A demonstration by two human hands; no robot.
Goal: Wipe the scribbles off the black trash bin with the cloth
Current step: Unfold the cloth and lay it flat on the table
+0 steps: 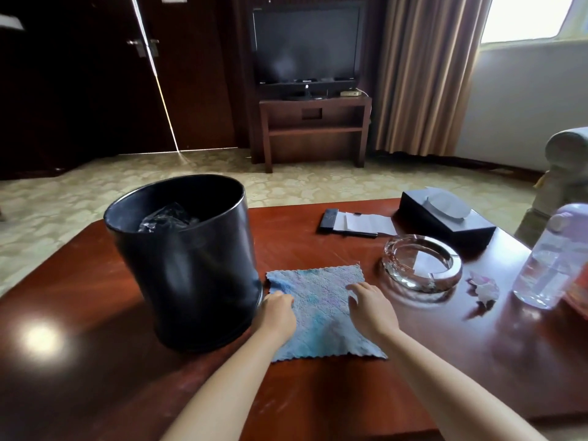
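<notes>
Both hands on the blue cloth [321, 308], spread flat near the middle of the surface [95, 361], probably to gather it. Left hand [280, 308] with fingers curled, pinching the cloth's left edge; right hand [370, 305] with fingers bent, tips pressing down. Black trash bin [187, 265] upright, touching the cloth, toward the left edge; glossy, scribbles not visible.
</notes>
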